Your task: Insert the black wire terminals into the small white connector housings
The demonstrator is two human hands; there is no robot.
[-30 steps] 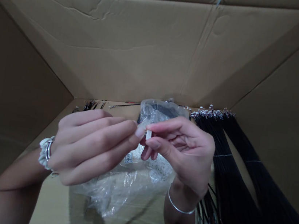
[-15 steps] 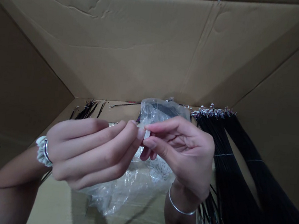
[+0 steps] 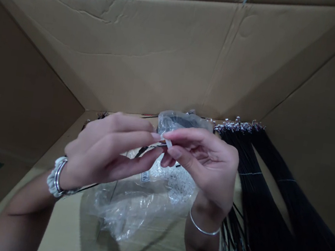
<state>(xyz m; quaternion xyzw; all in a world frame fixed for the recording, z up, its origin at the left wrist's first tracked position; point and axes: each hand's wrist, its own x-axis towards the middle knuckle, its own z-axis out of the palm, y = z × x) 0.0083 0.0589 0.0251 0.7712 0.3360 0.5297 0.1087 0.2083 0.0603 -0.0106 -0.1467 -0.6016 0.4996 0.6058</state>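
Note:
My right hand (image 3: 212, 160) pinches a small white plastic connector (image 3: 169, 143) between thumb and index finger. Against its left side, my left hand (image 3: 112, 147) closes on thin wires, with one fingertip touching the connector's upper end. A black cable (image 3: 142, 151) shows between my left thumb and index finger and leads back beneath that hand. How far the wire ends sit inside the connector is too small to make out. Below both hands lies a clear plastic bag (image 3: 131, 215) with many small white connectors (image 3: 180, 184) in it.
Two thick bundles of black cables (image 3: 262, 204) lie on the right, their far ends tipped with white connectors. Cardboard walls (image 3: 151, 57) rise at the back and both sides. Another plastic bag (image 3: 186, 122) stands at the back, and dark cable ends (image 3: 102, 115) show at back left.
My left hand has turned and its fingers have spread from the connector, showing the cable and thin wires between them. The connector has tilted in my right hand, which stays nearly in place.

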